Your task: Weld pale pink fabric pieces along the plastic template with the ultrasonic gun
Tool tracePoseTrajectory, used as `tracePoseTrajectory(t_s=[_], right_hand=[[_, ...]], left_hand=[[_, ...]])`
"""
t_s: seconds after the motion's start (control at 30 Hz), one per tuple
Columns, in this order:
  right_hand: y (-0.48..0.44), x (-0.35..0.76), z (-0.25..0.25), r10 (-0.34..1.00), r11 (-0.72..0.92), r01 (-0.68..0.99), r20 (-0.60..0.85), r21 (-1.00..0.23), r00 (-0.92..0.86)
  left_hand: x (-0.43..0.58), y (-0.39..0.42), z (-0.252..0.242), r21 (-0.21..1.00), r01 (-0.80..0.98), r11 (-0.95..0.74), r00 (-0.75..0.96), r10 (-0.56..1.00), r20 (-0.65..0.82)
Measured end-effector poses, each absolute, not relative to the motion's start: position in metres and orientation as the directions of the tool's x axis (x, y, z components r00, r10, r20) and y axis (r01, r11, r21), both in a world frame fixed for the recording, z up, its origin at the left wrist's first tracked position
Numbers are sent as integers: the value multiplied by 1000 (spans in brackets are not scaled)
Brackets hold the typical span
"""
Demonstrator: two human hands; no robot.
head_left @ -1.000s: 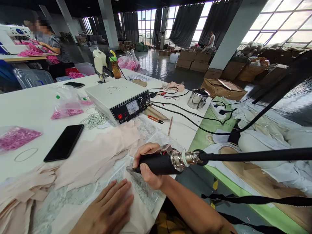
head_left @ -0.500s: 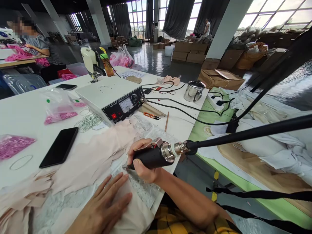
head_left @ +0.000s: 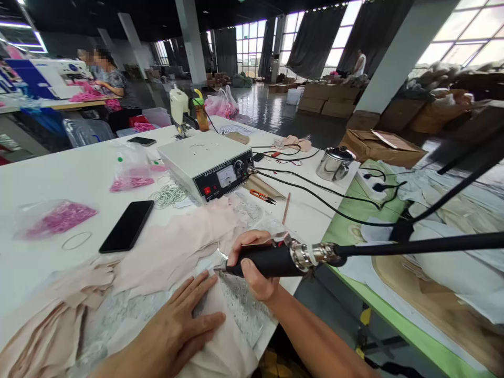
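In my right hand (head_left: 255,268) is a black handheld ultrasonic cutter (head_left: 271,260), my fingers wrapped round its body. Its metal tip points left and meets the edge of the pale cloth, close to my left fingertips. My left hand (head_left: 181,315) lies flat with fingers stretched out, pressing on pale pink fabric (head_left: 220,341). Under the fabric is a speckled, scratched sheet (head_left: 240,304). Another pale pink piece (head_left: 169,241) spreads behind my left hand, and a stack of fabric strips (head_left: 51,320) lies at the left.
A control box (head_left: 208,163) with a lit red switch stands behind, cabled to the cutter. Around it are a phone (head_left: 126,227), orange snips (head_left: 262,196), a pencil-like stick (head_left: 286,208), a metal mug (head_left: 334,164) and bagged pink pieces (head_left: 63,218). A green table (head_left: 346,210) adjoins at right.
The view has swung left, so things sit further right in the picture. The cutter's tip now shows at the cloth edge beside my left fingertips. Both hands keep their hold.
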State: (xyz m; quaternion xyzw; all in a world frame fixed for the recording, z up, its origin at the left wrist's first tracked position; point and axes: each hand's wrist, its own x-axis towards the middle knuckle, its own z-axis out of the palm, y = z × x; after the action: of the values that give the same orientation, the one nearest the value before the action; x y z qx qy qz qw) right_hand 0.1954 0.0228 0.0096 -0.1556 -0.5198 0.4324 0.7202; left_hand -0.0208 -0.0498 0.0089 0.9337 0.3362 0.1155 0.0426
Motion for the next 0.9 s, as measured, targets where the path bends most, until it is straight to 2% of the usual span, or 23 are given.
tracePoseTrajectory(t_s=[0.3,0.57,0.73,0.9], right_hand=[[22,196,15,796,566,-456,599,-687,86],[25,192,11,799,568,-452,594,-688,99],[24,194,20,809,563,-462,572,-685,136],[-4,216,34,865,465,-523,492,-714,97]], left_hand=[[-20,-52,2,254,608,-752,729,656,196],[-24,-43,4,268,560,-784,763,614,202],[-25,-44,1,247,589,-770,748,635,192],[-25,-44,1,252,566,-785,765,614,194]])
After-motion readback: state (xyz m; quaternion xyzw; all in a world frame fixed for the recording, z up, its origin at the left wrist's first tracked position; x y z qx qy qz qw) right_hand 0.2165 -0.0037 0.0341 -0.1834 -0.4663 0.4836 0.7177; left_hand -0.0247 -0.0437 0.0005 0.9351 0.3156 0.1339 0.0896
